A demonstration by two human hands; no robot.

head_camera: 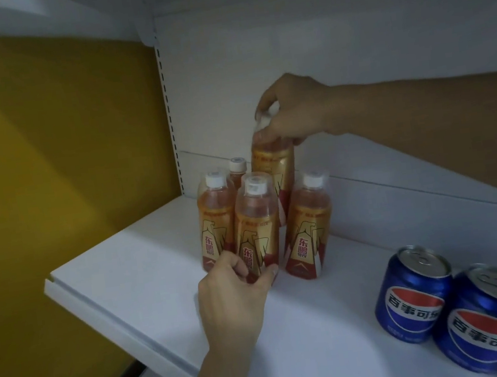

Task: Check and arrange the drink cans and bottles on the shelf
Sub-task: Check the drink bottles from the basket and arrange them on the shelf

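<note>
With the bottles clustered unevenly at the shelf's [147, 296] back left and the cans [412, 293] grouped right, arranging looks barely underway: the right hand [294, 112] grips a raised bottle [274, 166] by its top, the left hand's [233, 298] fingers [271, 272] clasp the front bottle [256, 225].

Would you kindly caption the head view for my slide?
Left hand grips a front bottle, right hand holds a rear bottle's top, beside blue cans.
</note>
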